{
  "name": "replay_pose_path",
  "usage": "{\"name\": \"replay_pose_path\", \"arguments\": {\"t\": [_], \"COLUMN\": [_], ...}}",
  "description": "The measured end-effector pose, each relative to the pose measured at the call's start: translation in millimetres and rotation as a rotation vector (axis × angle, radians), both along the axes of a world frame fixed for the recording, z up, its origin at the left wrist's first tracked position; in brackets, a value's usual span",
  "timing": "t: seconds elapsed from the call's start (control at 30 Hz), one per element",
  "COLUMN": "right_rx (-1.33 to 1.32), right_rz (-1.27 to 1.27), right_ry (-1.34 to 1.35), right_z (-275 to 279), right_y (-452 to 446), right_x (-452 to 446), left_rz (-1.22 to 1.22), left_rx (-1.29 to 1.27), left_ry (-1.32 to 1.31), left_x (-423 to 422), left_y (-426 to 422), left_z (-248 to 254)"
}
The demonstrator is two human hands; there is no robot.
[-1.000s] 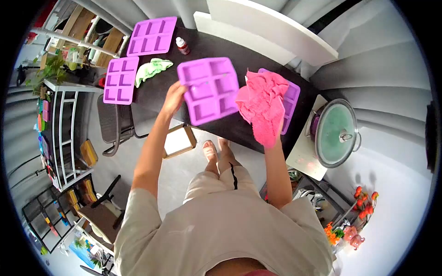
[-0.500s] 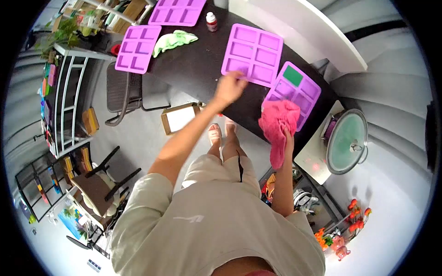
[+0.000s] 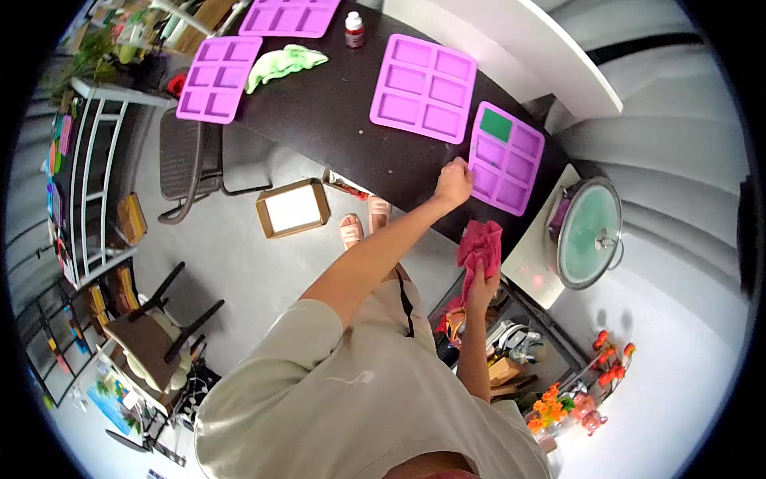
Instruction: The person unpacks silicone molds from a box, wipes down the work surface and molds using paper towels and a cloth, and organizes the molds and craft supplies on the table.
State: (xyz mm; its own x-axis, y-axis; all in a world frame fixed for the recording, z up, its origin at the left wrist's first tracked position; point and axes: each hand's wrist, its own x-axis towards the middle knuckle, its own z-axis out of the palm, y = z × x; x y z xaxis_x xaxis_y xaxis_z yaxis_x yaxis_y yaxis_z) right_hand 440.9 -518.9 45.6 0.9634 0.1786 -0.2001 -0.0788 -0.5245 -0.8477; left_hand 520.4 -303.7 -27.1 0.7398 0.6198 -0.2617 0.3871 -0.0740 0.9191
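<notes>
My left hand (image 3: 455, 183) is closed at the left edge of a purple silicone mold (image 3: 508, 158), its fingers pinching that edge. One upper compartment of this mold is filled with a green slab (image 3: 495, 125); a small dark speck shows in another. Below the mold, near the table's front edge, my right hand (image 3: 482, 286) grips a crumpled pink cloth (image 3: 481, 243). Left of the held mold lies a second purple silicone mold (image 3: 424, 88) with several rectangular compartments.
Farther left on the black table (image 3: 343, 100) are a purple mold (image 3: 219, 78), another mold (image 3: 289, 14), a light green cloth (image 3: 285, 65) and a small bottle (image 3: 354, 30). A glass-lidded pot (image 3: 591, 231) stands at right. A cardboard box (image 3: 293, 208) lies on the floor.
My left hand has gone from the middle mold to the right-hand mold's left edge, and that mold has turned slightly. My right hand has drawn the pink cloth off it toward me.
</notes>
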Motion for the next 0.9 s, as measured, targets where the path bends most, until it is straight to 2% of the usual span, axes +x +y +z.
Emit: {"name": "replay_pose_path", "arguments": {"t": [0.03,0.23,0.3,0.37,0.4,0.43,0.5,0.53,0.63,0.77,0.9], "right_rx": [-0.078,-0.494,-0.638,-0.715,-0.752,-0.736,-0.704,-0.734,-0.634,-0.865,-0.943], "right_rz": [-0.003,0.074,0.104,0.235,0.303,0.303,0.311,0.204,-0.125,0.094,-0.028], "right_ry": [-0.103,-0.393,-0.472,-0.465,-0.461,-0.436,-0.388,-0.300,-0.392,-0.408,-0.529], "right_z": [4,-33,-44,-49,-50,-53,-61,-55,-55,-40,-74], "right_y": [7,31,46,58,61,59,50,48,56,91,89], "right_x": [-4,1,3,-4,-4,-2,5,10,43,64,121], "left_rz": [-0.028,-0.197,-0.251,-0.248,-0.217,-0.185,-0.140,-0.086,0.023,-0.020,-0.046], "left_rx": [0.115,0.231,0.144,0.181,0.116,0.052,-0.009,-0.061,-0.184,-0.211,-0.268], "left_ry": [-0.038,0.004,0.013,0.076,0.137,0.199,0.132,0.117,0.170,0.185,0.219], "left_x": [-2,-60,-97,-134,-147,-159,-187,-201,-222,-237,-237], "left_y": [2,46,67,85,92,99,115,122,142,162,168], "left_z": [8,61,54,45,52,58,41,29,30,30,29]}}
